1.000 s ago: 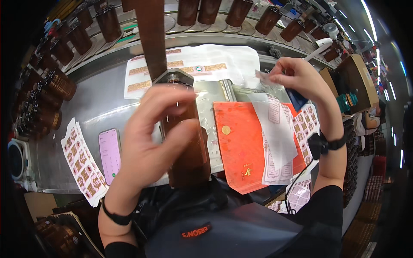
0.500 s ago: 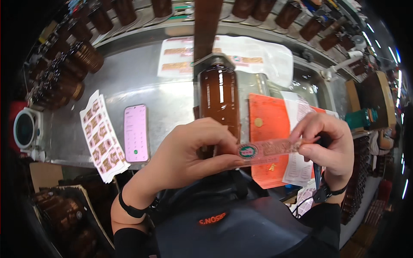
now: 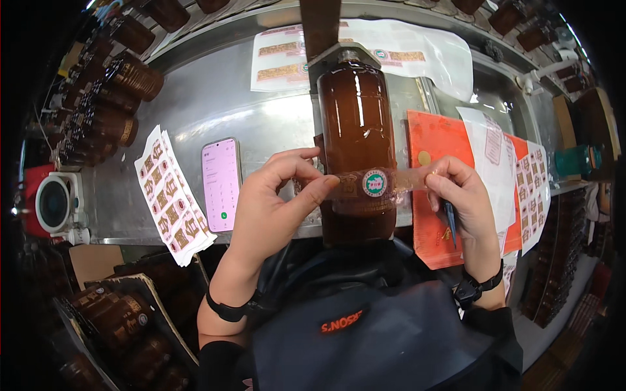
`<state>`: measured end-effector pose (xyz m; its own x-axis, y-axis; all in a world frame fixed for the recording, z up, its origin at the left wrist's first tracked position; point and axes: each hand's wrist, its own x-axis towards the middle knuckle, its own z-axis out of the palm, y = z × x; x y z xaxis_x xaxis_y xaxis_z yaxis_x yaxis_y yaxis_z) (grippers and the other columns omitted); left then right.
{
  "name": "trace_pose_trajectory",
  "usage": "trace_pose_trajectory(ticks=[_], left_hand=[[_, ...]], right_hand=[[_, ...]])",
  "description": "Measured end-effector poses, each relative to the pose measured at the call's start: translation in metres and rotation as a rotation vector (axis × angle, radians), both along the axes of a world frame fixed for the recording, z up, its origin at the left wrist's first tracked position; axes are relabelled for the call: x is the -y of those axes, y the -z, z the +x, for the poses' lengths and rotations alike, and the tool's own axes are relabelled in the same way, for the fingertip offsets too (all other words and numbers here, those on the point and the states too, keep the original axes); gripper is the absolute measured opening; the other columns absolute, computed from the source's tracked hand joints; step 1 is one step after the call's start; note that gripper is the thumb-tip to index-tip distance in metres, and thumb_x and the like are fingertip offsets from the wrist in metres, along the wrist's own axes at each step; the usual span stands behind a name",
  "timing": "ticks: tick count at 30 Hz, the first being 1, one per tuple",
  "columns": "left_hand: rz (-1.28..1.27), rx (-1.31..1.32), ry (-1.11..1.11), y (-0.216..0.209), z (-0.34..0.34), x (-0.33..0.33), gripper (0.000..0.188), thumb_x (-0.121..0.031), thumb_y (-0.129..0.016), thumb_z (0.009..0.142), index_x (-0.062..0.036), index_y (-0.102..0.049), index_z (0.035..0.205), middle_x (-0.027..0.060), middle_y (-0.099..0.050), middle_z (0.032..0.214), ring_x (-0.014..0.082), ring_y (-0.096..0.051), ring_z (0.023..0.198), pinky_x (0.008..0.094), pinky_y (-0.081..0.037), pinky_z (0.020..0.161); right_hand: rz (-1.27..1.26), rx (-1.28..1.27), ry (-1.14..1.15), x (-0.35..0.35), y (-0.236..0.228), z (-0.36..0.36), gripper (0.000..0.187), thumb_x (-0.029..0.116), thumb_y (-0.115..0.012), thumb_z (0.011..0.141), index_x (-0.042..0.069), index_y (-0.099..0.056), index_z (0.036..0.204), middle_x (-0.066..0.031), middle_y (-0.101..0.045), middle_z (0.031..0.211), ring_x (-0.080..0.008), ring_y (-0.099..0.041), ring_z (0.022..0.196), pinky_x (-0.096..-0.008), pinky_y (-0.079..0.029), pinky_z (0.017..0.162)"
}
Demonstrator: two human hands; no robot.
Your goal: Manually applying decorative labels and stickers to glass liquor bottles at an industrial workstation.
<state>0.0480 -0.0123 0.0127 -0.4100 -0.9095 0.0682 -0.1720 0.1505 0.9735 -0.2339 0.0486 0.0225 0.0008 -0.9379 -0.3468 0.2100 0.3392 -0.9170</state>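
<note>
A large brown bottle (image 3: 357, 124) lies in front of me, its neck pointing away. Across its lower body stretches a clear label strip (image 3: 352, 188) with gold print and a round green-and-white emblem. My left hand (image 3: 277, 199) is closed, pinching the strip's left end between thumb and forefinger. At the other end, my right hand (image 3: 460, 195) grips it between thumb and fingertips. A slim dark pointed tool (image 3: 450, 221) sticks out below the right fingers. Whether the strip's middle touches the glass or hovers just above it, I cannot tell.
Label sheets (image 3: 171, 195) and a phone (image 3: 222, 186) lie at left. Orange sheets (image 3: 427, 241) with white papers (image 3: 486, 143) are at right. A large label sheet (image 3: 277, 58) lies behind. Brown bottles (image 3: 130, 78) line the left; more fill a box (image 3: 156, 287) below.
Both hands have brought the label strip, formerly held tilted nearer me, over the bottle's lower body and stretched it level. The hands are farther apart, and the view has shifted.
</note>
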Motion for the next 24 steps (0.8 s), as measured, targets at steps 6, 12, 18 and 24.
trace_pose_trajectory(ticks=[6, 12, 18, 24], left_hand=[[0.2, -0.093, 0.029, -0.002, -0.004, 0.0, 0.007, -0.005, -0.07, 0.088, 0.0009, -0.066, 0.088, 0.0006, -0.063, 0.072, 0.0068, -0.061, 0.082, 0.0299, -0.045, 0.093], [0.289, -0.132, -0.03, -0.002, -0.009, -0.004, 0.006, -0.004, -0.07, 0.089, 0.0, -0.065, 0.09, -0.0036, -0.061, 0.07, -0.0025, -0.046, 0.06, 0.0181, -0.045, 0.072], [0.322, -0.127, -0.075, -0.006, -0.009, -0.004, 0.006, -0.003, -0.07, 0.089, -0.0012, -0.065, 0.087, -0.0044, -0.06, 0.071, -0.0023, -0.045, 0.06, 0.0188, -0.046, 0.075], [0.271, -0.173, -0.038, -0.002, -0.01, -0.001, 0.008, 0.0, -0.07, 0.087, -0.0022, -0.063, 0.083, -0.0063, -0.054, 0.065, -0.0006, -0.041, 0.057, 0.031, -0.042, 0.103]], right_hand=[[-0.002, 0.029, 0.008, 0.002, 0.009, -0.001, 0.011, 0.009, -0.066, 0.091, 0.007, -0.059, 0.084, 0.0005, -0.06, 0.079, -0.006, -0.055, 0.062, -0.0203, -0.042, 0.058], [0.006, 0.044, -0.007, 0.005, 0.012, -0.003, 0.009, 0.01, -0.066, 0.091, 0.006, -0.06, 0.086, 0.0018, -0.06, 0.075, -0.0054, -0.055, 0.061, -0.0202, -0.042, 0.058], [0.003, 0.072, 0.002, 0.006, 0.017, -0.001, 0.009, 0.012, -0.067, 0.091, 0.005, -0.062, 0.089, -0.0008, -0.066, 0.082, -0.0052, -0.055, 0.061, -0.0196, -0.043, 0.059], [-0.012, 0.094, -0.014, 0.007, 0.02, -0.001, 0.01, 0.013, -0.068, 0.091, 0.005, -0.063, 0.089, -0.0018, -0.068, 0.084, -0.0055, -0.056, 0.062, -0.0197, -0.044, 0.059]])
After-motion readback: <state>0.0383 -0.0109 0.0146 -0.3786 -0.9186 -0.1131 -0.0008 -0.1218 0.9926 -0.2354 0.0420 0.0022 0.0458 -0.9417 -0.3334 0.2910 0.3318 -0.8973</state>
